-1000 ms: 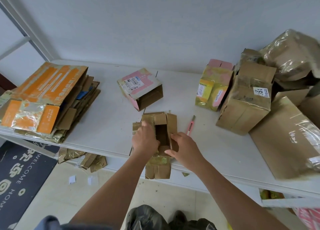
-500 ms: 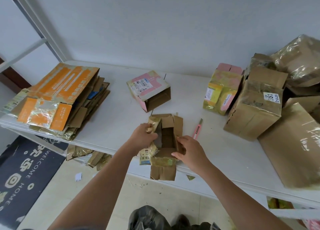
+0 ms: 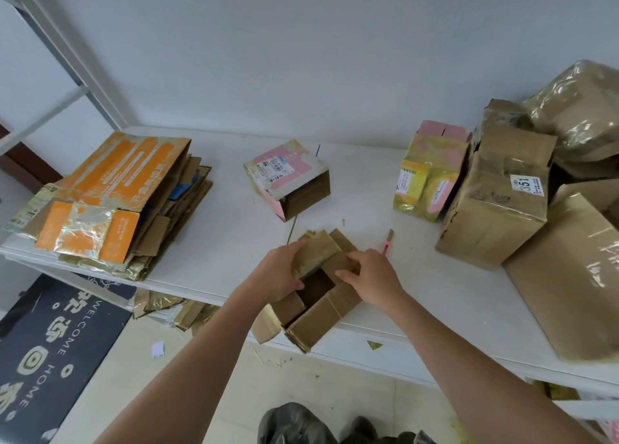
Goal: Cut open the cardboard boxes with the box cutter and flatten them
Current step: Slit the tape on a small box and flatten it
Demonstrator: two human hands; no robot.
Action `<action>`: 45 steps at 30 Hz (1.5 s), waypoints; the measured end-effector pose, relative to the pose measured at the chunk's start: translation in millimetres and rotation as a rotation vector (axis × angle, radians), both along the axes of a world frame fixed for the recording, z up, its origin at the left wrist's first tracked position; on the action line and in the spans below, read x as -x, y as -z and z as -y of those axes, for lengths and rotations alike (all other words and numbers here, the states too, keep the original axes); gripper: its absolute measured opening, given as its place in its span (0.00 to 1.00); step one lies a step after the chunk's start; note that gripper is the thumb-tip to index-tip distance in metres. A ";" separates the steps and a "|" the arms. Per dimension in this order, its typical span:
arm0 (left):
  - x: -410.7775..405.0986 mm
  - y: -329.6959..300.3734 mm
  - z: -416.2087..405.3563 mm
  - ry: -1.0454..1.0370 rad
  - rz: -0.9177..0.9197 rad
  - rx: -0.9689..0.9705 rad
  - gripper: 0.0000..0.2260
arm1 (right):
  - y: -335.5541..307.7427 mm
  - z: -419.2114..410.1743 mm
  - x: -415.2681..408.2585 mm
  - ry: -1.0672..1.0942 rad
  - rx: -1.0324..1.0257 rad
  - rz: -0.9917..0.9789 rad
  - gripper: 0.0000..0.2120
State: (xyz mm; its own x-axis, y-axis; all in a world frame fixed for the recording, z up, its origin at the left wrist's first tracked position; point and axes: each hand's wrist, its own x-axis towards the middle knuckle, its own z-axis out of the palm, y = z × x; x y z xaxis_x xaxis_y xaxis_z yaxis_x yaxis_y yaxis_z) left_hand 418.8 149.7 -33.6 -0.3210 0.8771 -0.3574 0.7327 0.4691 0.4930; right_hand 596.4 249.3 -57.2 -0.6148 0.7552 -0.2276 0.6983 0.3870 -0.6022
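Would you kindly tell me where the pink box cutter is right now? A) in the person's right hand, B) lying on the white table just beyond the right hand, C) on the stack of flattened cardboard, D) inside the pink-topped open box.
B: the pink box cutter lies on the white table just past the right hand, while both that hand and the left hand hold the small brown box.

A dark doormat (image 3: 50, 353) (lettered "WELCOME HOME") lies on the floor; white table (image 3: 231, 239) above.
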 end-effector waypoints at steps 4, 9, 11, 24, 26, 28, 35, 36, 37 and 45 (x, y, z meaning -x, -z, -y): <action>-10.0 4.4 -9.0 0.044 -0.053 -0.036 0.28 | 9.7 5.3 2.8 0.108 -0.025 -0.059 0.24; -25.8 5.2 -25.3 0.000 -0.268 -0.113 0.20 | 13.9 16.7 5.7 0.171 -0.060 -0.093 0.19; -27.7 7.1 -28.4 -0.006 -0.276 -0.128 0.20 | 15.0 19.3 5.1 0.211 -0.058 -0.134 0.18; 7.8 -2.3 -38.1 0.097 0.001 -0.104 0.16 | 15.9 15.6 8.5 0.211 0.003 -0.201 0.19; 9.2 -3.9 -38.8 0.082 0.027 -0.098 0.16 | 16.8 15.0 9.3 0.213 -0.009 -0.208 0.19; 10.1 -5.1 -38.6 0.086 0.026 -0.087 0.16 | 15.0 14.6 8.9 0.172 -0.003 -0.189 0.18; 6.3 7.7 -27.6 0.041 0.024 -0.069 0.21 | 9.0 -32.8 -27.7 0.202 -0.240 -0.038 0.15; 3.3 11.1 -26.6 0.013 0.027 -0.081 0.22 | 11.2 -39.6 -31.4 0.133 -0.293 0.120 0.21; -0.4 14.1 -25.9 -0.011 0.019 -0.089 0.22 | 12.9 -43.6 -33.6 0.052 -0.311 0.260 0.24; -21.3 22.1 -19.1 -0.045 -0.168 -0.117 0.26 | 15.2 -50.6 -39.1 -0.210 -0.643 0.419 0.07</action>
